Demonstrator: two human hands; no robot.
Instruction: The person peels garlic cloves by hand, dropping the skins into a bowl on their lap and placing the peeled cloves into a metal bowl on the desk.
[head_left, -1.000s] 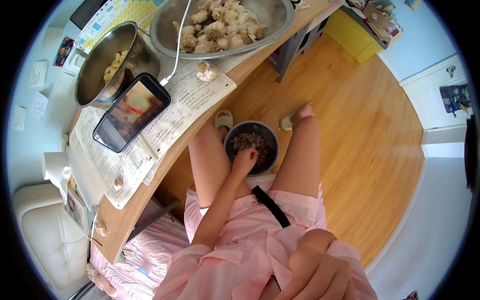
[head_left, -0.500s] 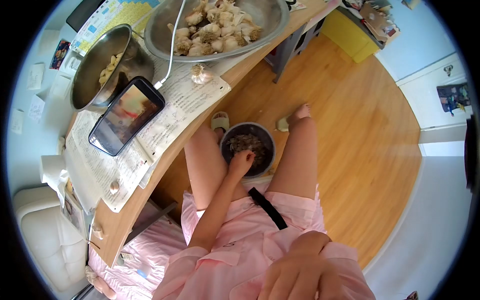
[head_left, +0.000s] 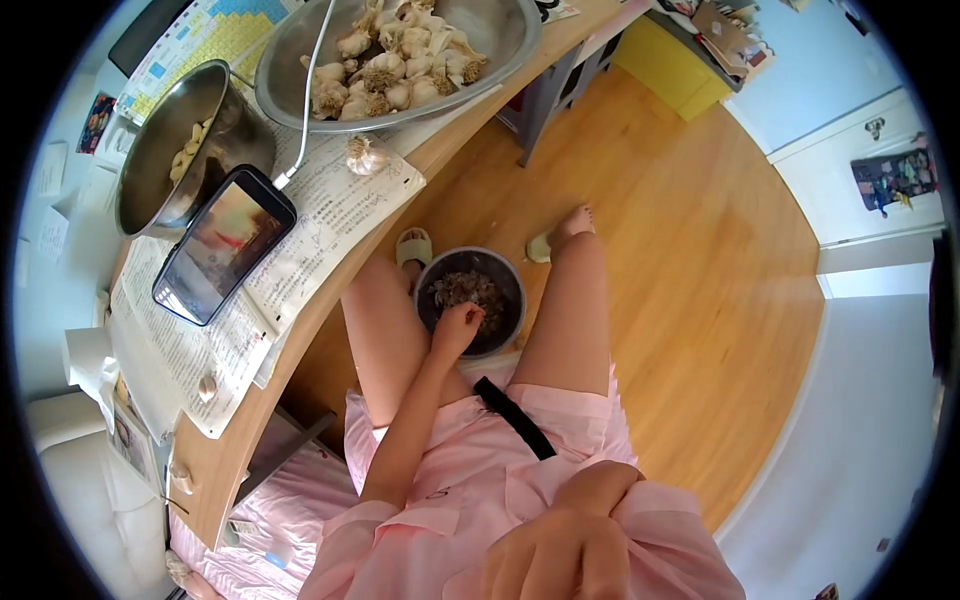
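Pale, bare-looking cloves (head_left: 187, 158) are lying in the deep steel pot (head_left: 236, 140), so some garlic seems to be done, while unpeeled garlic heads (head_left: 400, 72) are filling much of the wide metal basin (head_left: 508, 50), so a good deal seems to be left. The left hand (head_left: 457, 328) is hanging over the dark bucket (head_left: 521, 300) between the legs, its fingers curling above papery brownish scraps (head_left: 468, 288); I cannot tell whether it is pinching anything. The right hand (head_left: 558, 548) is hanging close to the camera before the pink top (head_left: 390, 550), its fingers bending, and its grasp is not showing. On the wooden desk (head_left: 216, 480), a loose garlic bulb (head_left: 364, 155) and a smaller garlic piece (head_left: 207, 388) are resting on printed sheets (head_left: 345, 215), and a smartphone (head_left: 225, 245) is standing tilted by the pot, a white cable (head_left: 310, 100) running from it. Beyond, a yellow bin (head_left: 660, 70) is sitting on the wood-look floor (head_left: 700, 300), and a white door (head_left: 840, 155) is closing off the far wall
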